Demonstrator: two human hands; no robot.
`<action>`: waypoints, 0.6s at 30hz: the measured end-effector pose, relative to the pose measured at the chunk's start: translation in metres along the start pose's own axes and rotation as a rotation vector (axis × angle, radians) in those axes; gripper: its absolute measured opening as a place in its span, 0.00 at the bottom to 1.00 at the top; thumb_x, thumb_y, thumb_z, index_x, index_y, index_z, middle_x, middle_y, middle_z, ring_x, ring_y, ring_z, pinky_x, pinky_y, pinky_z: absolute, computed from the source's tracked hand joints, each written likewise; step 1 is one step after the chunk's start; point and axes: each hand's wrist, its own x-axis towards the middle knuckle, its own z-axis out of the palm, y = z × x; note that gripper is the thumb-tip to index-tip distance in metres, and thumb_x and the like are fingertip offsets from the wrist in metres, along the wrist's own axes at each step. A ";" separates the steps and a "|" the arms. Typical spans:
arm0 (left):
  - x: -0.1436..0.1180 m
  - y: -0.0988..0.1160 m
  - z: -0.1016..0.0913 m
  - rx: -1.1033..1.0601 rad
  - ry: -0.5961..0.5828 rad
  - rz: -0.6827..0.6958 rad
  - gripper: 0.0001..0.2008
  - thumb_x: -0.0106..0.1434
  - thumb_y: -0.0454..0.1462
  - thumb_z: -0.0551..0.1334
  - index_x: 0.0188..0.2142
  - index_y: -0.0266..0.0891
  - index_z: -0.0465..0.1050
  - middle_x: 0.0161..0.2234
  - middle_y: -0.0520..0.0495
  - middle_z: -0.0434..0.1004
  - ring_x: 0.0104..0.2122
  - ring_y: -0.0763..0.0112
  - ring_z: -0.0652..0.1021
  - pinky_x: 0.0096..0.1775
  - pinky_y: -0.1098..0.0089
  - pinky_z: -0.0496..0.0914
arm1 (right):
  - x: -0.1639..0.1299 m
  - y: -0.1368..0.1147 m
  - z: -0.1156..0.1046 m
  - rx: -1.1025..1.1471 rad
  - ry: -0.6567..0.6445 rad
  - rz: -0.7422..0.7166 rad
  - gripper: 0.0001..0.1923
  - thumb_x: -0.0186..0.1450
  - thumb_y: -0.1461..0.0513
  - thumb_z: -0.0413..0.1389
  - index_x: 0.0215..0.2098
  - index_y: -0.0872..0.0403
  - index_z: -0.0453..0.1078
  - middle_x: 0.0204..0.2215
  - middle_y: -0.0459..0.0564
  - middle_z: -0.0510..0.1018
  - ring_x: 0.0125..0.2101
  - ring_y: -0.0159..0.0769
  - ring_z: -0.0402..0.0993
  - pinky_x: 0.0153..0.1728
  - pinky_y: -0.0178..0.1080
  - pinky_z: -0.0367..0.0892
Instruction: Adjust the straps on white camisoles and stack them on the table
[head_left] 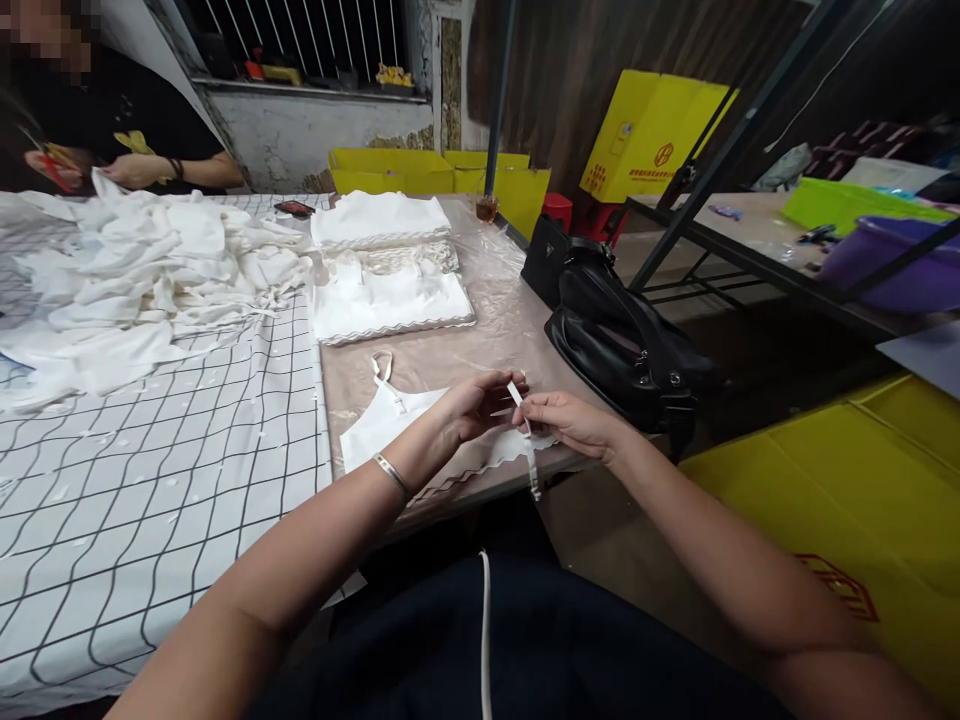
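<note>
Forearms: both reach in from the lower corners of the frame, elbows low and wide, wrists meeting just right of centre; a metal bracelet (391, 473) circles the left wrist.
Right grip: (571, 422) comes in from the right side, thumb and fingers pinched closed on the white strap (515, 394).
Left grip: (474, 408) curls inward over the garment, fingertips right beside the strap's upper end; I cannot tell whether they pinch it or only steady it.
Strap: right of centre, between the two hands, its upper end tilted up and to the left, its lower end hanging near the table's front edge; its join to the garment is hidden from me.
Handling: I judge this is fine fingertip work on a narrow, limp band, so I would hold the wrists low and close, pinch near the end, and let the left fingers take the slack. I would check for twists before pulling, and pull gently, lest the garment drag along.
Garment: the white garment (369, 436) lies at centre, partly under the left hand, wavy hem toward me; its other strap (382, 368) loops up at the left, which I would leave lying clear.
Table: the plastic-covered table (514, 325) carries it all, a black bag (611, 335) at its right edge.
Stacks: folded white pieces (394, 305) sit above centre, well clear of both hands.
</note>
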 end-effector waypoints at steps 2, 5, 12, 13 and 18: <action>0.005 0.007 -0.005 -0.031 0.033 0.005 0.09 0.65 0.33 0.57 0.31 0.36 0.74 0.30 0.47 0.79 0.28 0.71 0.78 0.37 0.68 0.74 | -0.008 0.005 -0.002 0.003 -0.036 0.030 0.23 0.50 0.46 0.68 0.28 0.58 0.74 0.26 0.47 0.76 0.30 0.29 0.70 0.35 0.33 0.63; 0.014 0.015 -0.011 -0.079 0.103 0.024 0.09 0.66 0.32 0.56 0.30 0.35 0.72 0.29 0.46 0.80 0.29 0.71 0.80 0.38 0.68 0.75 | -0.022 0.011 -0.005 -0.011 -0.044 0.055 0.23 0.52 0.46 0.67 0.30 0.58 0.75 0.29 0.50 0.79 0.33 0.32 0.73 0.38 0.35 0.64; 0.031 0.028 -0.022 -0.124 0.179 0.064 0.09 0.66 0.31 0.55 0.31 0.33 0.72 0.27 0.44 0.79 0.26 0.70 0.80 0.33 0.70 0.76 | -0.052 0.005 -0.017 -0.194 -0.165 0.104 0.17 0.58 0.50 0.64 0.32 0.57 0.78 0.33 0.51 0.81 0.37 0.33 0.75 0.44 0.36 0.65; 0.033 0.030 -0.024 -0.122 0.187 0.069 0.09 0.66 0.31 0.54 0.32 0.33 0.72 0.27 0.44 0.79 0.26 0.71 0.80 0.33 0.70 0.76 | -0.056 0.002 -0.019 -0.263 -0.220 0.121 0.16 0.59 0.51 0.64 0.33 0.57 0.79 0.33 0.51 0.81 0.37 0.33 0.75 0.44 0.36 0.65; 0.032 0.034 -0.025 0.126 0.183 0.120 0.12 0.68 0.34 0.54 0.29 0.33 0.72 0.26 0.43 0.77 0.26 0.69 0.79 0.33 0.69 0.76 | -0.063 -0.021 -0.026 -0.371 -0.317 0.173 0.15 0.58 0.52 0.64 0.33 0.57 0.77 0.30 0.50 0.80 0.30 0.31 0.73 0.33 0.33 0.66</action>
